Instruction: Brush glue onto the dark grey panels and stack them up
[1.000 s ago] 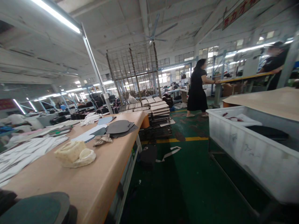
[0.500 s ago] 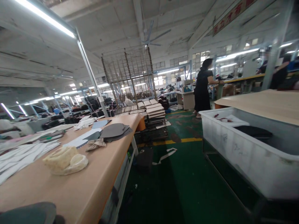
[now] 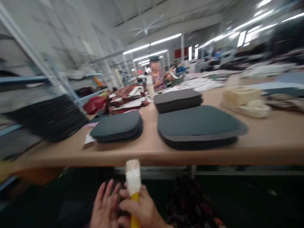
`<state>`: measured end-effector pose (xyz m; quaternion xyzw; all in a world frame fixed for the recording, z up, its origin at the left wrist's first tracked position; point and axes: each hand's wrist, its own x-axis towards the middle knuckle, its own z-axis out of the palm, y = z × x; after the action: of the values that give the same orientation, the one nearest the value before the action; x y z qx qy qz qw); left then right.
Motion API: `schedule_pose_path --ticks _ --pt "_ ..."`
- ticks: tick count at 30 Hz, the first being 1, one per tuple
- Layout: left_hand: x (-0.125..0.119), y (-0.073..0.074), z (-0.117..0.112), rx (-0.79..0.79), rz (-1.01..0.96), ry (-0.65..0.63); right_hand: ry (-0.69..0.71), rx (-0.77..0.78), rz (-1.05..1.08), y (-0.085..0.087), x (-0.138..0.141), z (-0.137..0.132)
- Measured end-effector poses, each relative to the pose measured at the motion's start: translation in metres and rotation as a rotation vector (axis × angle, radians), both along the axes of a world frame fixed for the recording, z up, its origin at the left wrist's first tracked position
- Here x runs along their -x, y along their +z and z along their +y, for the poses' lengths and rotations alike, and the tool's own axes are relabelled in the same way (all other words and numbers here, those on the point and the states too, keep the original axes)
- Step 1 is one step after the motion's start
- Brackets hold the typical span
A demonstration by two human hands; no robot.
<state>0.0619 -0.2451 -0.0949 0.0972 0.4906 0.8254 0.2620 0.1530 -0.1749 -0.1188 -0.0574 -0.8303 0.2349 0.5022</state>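
Note:
A brush (image 3: 133, 179) with a yellow handle and a whitish head points upward just in front of the table's near edge. Its handle is wrapped by the fingers of my right hand (image 3: 144, 207). Beside it, my left hand (image 3: 105, 205) is raised with the fingers stretched out and nothing seen in it. Beyond the hands, dark flat rounded pieces lie in stacks: a smaller stack (image 3: 116, 126) on the left, a larger one (image 3: 197, 125) on the right, and a grey-topped stack (image 3: 178, 98) behind that.
The brown-covered table (image 3: 152, 155) spans the view. A tall dark stack (image 3: 49, 117) leans at the left, near reddish folded material (image 3: 128, 98). A crumpled cream bag (image 3: 244, 98) lies to the right. Across the table is another person (image 3: 158, 76). Shelving (image 3: 23, 79) stands far left.
The view has swung from the aisle and white bin to face the table. Both my hands and the brush have come into sight; the cream bag now appears at the right.

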Motion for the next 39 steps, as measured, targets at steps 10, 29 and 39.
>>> schedule_pose_path --ticks 10,29,39 --pt "0.003 -0.022 -0.023 -0.312 -0.269 -0.011 0.058 0.169 0.035 -0.038 0.01 -0.003" --pt "0.009 0.009 -0.04 -0.296 -0.064 0.129 0.198 0.149 0.019 -0.056 0.013 -0.037" --pt "0.002 0.0 -0.04 -0.296 -0.099 0.129 0.223 0.086 -0.001 -0.055 0.012 -0.044"
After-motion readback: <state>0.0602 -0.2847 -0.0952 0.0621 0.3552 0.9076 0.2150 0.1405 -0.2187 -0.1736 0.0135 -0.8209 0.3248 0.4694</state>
